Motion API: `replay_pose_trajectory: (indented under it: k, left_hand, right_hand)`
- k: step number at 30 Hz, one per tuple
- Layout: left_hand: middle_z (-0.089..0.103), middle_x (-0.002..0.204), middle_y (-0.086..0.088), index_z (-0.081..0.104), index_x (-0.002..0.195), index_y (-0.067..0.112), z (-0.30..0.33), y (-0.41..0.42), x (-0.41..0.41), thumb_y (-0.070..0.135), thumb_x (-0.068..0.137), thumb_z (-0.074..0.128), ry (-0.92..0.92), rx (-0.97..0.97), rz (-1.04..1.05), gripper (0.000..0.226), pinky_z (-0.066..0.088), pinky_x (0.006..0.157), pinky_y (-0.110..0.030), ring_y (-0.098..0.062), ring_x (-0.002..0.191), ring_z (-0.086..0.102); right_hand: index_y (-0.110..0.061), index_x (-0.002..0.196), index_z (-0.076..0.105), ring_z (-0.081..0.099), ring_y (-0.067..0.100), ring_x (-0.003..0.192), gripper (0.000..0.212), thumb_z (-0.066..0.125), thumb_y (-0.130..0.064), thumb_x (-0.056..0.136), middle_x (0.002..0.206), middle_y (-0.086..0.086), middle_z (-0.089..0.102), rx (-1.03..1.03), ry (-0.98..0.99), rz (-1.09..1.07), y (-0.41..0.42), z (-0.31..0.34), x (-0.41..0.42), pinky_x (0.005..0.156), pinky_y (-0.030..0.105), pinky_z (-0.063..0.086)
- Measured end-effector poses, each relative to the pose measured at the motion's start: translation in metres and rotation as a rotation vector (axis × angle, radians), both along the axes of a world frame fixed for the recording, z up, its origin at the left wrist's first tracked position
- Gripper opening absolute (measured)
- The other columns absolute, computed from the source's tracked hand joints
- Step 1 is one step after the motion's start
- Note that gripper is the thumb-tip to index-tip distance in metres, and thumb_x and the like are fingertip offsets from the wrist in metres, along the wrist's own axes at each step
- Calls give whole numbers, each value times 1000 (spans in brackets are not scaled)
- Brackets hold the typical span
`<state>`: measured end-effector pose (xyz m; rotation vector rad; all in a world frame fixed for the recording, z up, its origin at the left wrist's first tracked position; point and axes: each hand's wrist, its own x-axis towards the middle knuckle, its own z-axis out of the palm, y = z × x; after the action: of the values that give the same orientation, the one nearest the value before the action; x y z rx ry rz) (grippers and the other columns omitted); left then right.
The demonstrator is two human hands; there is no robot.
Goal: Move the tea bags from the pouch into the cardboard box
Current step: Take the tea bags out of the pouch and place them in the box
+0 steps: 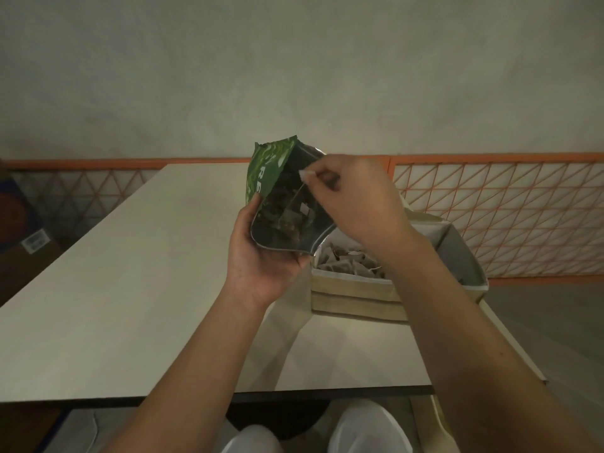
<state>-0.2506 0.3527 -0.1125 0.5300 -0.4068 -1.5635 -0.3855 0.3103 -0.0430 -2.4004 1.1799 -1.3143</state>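
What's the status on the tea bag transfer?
Left hand holds pouch open. Right hand pinches a tea bag string above pouch. Cardboard box partly filled. Nothing in the way.

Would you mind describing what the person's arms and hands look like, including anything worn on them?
Both forearms are bare, with no sleeves in view. The left hand and right hand wear no gloves, and no rings, watch or bracelets are visible. One nail on the right hand's fingers looks pale and fairly long.

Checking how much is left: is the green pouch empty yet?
Not empty. The open green foil pouch shows dark tea bags inside; the right hand pinches one's string.
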Motion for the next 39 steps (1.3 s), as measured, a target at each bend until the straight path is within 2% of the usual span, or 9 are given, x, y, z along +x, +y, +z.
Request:
replay_pose_trajectory:
  k: [2, 6, 11, 15, 25, 28, 32, 37, 39]
  left_hand:
    - [60, 145, -14, 63, 138, 21, 0, -2, -1, 57, 91, 58, 11, 4, -8, 60, 57, 92, -36, -33, 133, 56]
    - [61, 143, -13, 66, 136, 23, -1, -3, -3, 58, 92, 55, 16, -11, -19, 57, 59, 82, -33, -31, 117, 63]
    - [61, 143, -13, 65, 137, 23, -4, -4, -4, 59, 94, 53, 28, -25, -17, 57, 58, 86, -34, -32, 115, 64]
    - [61, 142, -14, 66, 134, 22, -5, -3, -5, 58, 92, 54, 50, -41, -21, 57, 57, 87, -35, -32, 111, 66]
    - [66, 133, -15, 73, 123, 18, -5, 1, -6, 57, 89, 57, 62, -52, -47, 54, 62, 77, -34, -32, 104, 69]
    - [61, 142, -15, 78, 117, 16, -4, 2, -7, 55, 85, 60, 62, -42, -43, 53, 62, 77, -36, -33, 109, 66]
    - [57, 146, -15, 72, 126, 18, -4, 2, -7, 56, 87, 58, 37, -42, -42, 56, 62, 73, -35, -32, 107, 66]
    - [65, 137, -13, 76, 120, 19, -2, 3, -2, 58, 91, 54, -27, -22, -22, 54, 57, 84, -34, -30, 110, 67]
    - [66, 136, -12, 77, 120, 18, -1, 5, 1, 57, 94, 52, -40, -4, -13, 53, 58, 85, -34, -30, 112, 67]
  right_hand:
    - [-26, 96, 72, 63, 6, 68, 14, 61, -34, 94, 81, -11, 70, 26, -137, 6, 2, 7, -8, 63, 32, 54]
    - [-21, 96, 70, 67, 11, 67, 9, 63, -26, 93, 79, -6, 72, 121, -328, 61, 1, 19, -25, 69, 36, 58]
    - [-8, 106, 63, 67, 19, 55, 16, 57, -20, 98, 82, 3, 73, 209, -587, 105, 5, 29, -52, 55, 31, 58]
    - [-4, 107, 60, 69, 25, 56, 19, 55, -20, 99, 88, 9, 72, 160, -704, 98, 5, 31, -71, 54, 33, 58]
    - [-21, 105, 63, 68, 16, 75, 10, 55, -21, 98, 91, -1, 70, 324, -421, -108, -17, -33, -92, 72, 34, 60]
    - [-24, 118, 65, 60, 6, 94, 23, 56, -24, 97, 114, -7, 63, 320, -207, -172, -18, -48, -93, 70, 11, 44]
    - [-25, 126, 60, 51, -13, 92, 30, 53, -33, 98, 120, -10, 57, 267, -263, -63, -7, -41, -63, 69, -3, 39]
    - [-41, 148, 30, 47, 6, 121, 58, 56, -41, 95, 136, -9, 46, 59, -128, 187, -3, -10, -8, 95, 24, 44]
    - [-40, 146, 35, 50, 9, 118, 54, 56, -32, 96, 130, -6, 49, -13, -35, 255, -11, 0, 8, 98, 33, 46]
